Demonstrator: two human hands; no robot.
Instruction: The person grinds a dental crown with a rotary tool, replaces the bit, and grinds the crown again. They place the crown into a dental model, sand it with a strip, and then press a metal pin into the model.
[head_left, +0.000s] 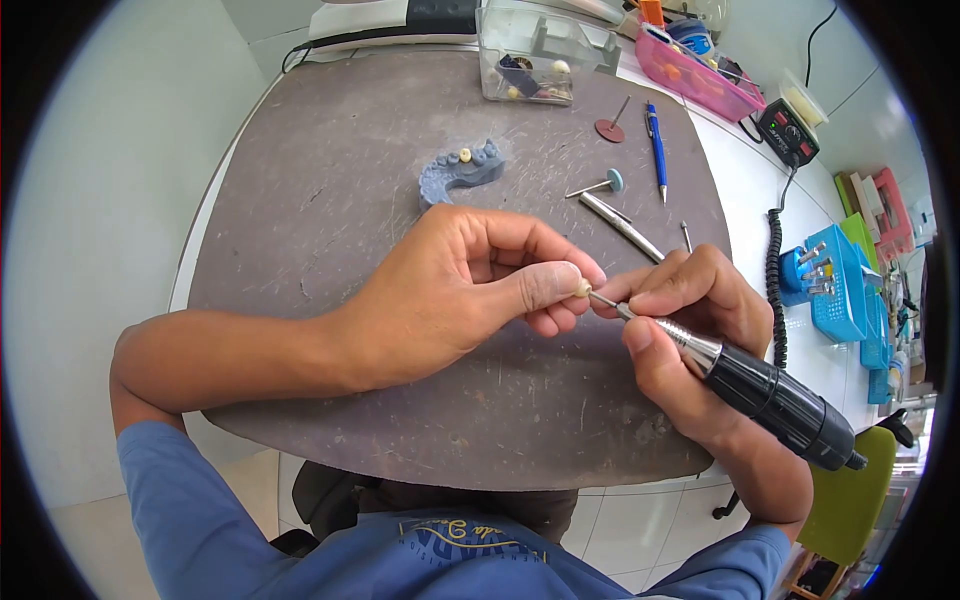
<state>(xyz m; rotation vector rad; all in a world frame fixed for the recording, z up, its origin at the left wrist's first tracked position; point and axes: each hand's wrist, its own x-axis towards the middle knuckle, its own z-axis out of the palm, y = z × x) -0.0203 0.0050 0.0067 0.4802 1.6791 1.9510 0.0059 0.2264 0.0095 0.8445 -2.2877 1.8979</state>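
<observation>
Near the centre of the frame, the left hand (pixel 455 295) pinched a cream tooth-like piece (pixel 583 288) between narrowed fingers (pixel 560 252); the right hand's fingers closed around a rotary handpiece (pixel 770 395), its tip (pixel 603 299) (contact unclear) at the piece. Light pressure and braced hands probably suited this best.

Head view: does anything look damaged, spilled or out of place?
The brown work surface looks worn: pale scratches and nicks mark it, including toward the near edge. I see no spill. The handpiece in the right hand looks intact; the cream piece is mostly hidden.
</observation>
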